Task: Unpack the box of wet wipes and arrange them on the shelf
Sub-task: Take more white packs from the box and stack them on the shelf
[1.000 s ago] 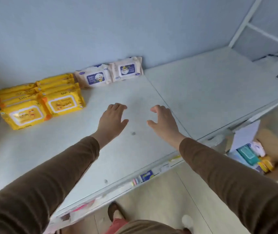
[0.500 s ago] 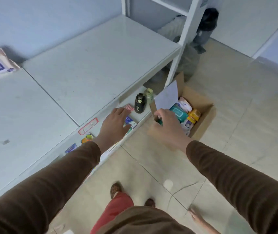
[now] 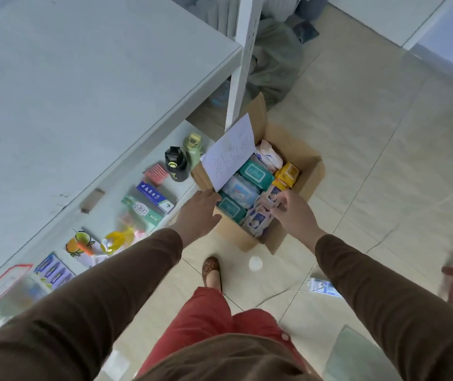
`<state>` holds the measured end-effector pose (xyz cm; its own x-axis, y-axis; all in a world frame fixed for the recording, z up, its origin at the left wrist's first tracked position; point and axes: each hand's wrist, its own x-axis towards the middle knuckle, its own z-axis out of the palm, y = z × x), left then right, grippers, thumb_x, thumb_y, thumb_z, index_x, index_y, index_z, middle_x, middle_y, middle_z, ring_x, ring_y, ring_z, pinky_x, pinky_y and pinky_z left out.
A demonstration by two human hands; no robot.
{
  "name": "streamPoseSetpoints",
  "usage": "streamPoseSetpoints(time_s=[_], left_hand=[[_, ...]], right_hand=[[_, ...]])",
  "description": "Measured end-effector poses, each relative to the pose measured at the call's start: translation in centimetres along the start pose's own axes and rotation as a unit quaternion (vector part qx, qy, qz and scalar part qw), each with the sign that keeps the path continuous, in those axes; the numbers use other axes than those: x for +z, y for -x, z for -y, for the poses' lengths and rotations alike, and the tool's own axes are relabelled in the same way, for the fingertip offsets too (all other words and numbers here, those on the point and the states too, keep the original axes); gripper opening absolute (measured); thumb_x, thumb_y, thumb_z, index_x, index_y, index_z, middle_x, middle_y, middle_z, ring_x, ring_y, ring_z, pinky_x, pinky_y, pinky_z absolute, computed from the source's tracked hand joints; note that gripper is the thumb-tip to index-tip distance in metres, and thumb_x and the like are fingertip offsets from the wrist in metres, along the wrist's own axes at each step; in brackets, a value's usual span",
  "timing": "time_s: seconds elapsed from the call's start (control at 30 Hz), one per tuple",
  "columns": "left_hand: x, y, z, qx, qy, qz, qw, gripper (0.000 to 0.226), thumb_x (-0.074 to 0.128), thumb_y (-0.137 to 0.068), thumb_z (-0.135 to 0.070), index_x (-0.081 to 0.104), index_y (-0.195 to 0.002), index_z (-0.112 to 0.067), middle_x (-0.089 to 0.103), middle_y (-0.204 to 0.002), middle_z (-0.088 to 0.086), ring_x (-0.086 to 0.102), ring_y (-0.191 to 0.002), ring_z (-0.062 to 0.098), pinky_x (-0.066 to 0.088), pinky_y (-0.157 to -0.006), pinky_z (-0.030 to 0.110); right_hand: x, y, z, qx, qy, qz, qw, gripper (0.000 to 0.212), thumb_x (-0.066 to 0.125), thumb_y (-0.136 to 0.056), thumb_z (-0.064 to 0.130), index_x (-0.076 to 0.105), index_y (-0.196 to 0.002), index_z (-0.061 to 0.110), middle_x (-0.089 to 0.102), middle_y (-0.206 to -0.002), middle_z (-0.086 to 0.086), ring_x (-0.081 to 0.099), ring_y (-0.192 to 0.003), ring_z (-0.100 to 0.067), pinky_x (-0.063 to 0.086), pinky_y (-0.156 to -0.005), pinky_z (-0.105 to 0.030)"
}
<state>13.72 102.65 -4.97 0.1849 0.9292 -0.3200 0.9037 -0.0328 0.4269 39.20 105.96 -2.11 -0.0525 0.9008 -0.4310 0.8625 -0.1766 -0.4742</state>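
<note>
Legs: red trousers [image 3: 208,320] and one brown shoe [image 3: 211,270] on the tiled floor [image 3: 357,160], nearest the camera.
Sleeves: both arms in brown sleeves reach forward and down.
Left hand: the left hand [image 3: 196,213] hovers at the near-left edge of the cardboard box [image 3: 250,240], fingers loosely spread, holding nothing.
Right hand: the right hand [image 3: 292,211] is over the near-right part of the box; its fingertips pinch the top of a white-and-blue wipes pack [image 3: 258,221].
Box contents: teal packs [image 3: 255,174], a pale blue pack [image 3: 237,189], yellow packs [image 3: 288,173] and a white pack [image 3: 269,156] stand packed between and beyond the hands.
Paper: a handwritten sheet [image 3: 229,155] leans on the box's left flap.
Lower shelf: left of the box, a black bottle [image 3: 176,165], a green bottle [image 3: 193,147] and toothpaste cartons [image 3: 153,198].
Upper shelf: the grey shelf [image 3: 82,78] stretches away at far left.
</note>
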Motion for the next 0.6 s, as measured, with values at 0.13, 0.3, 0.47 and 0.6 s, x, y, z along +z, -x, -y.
streamPoseSetpoints(time_s=[0.13,0.3,0.47,0.6], left_hand=[[1.9,-5.1,-2.4,-0.018,0.02,0.043,0.999,0.047,0.059,-0.093,-0.028,0.048,-0.137,-0.017,0.048,-0.136,0.003,0.042,-0.129,0.024,0.044,-0.096,0.039],[5.1,-9.5,-4.0,-0.082,0.044,0.075,0.993,0.048,0.059,-0.091,-0.028,0.047,-0.136,-0.017,0.049,-0.133,0.004,0.044,-0.125,0.025,0.046,-0.095,0.041],[10.2,-13.2,-5.1,-0.173,0.076,0.077,0.979,0.05,0.06,-0.09,-0.026,0.048,-0.138,-0.017,0.05,-0.134,0.003,0.046,-0.126,0.024,0.044,-0.096,0.038],[16.2,-16.0,-5.7,-0.237,0.099,0.098,0.961,0.044,0.056,-0.092,-0.024,0.05,-0.135,-0.015,0.053,-0.13,0.004,0.049,-0.123,0.025,0.045,-0.095,0.038]], right_hand=[[-1.3,-4.1,-3.4,0.044,-0.017,0.035,0.998,0.039,0.064,-0.091,0.027,0.053,-0.127,0.014,0.054,-0.111,0.005,0.057,-0.105,-0.02,0.038,-0.08,-0.028],[-0.9,-9.8,-6.8,0.048,0.004,0.12,0.992,0.034,0.059,-0.094,0.023,0.05,-0.126,0.014,0.056,-0.11,-0.001,0.057,-0.102,-0.021,0.038,-0.078,-0.03],[1.1,-16.6,-10.8,0.0,0.047,0.204,0.978,0.035,0.057,-0.096,0.022,0.051,-0.129,0.012,0.058,-0.126,-0.006,0.057,-0.116,-0.024,0.037,-0.082,-0.027],[3.3,-22.2,-14.6,-0.051,0.111,0.258,0.958,0.043,0.056,-0.096,0.022,0.049,-0.137,0.013,0.058,-0.136,-0.006,0.057,-0.122,-0.025,0.046,-0.096,-0.035]])
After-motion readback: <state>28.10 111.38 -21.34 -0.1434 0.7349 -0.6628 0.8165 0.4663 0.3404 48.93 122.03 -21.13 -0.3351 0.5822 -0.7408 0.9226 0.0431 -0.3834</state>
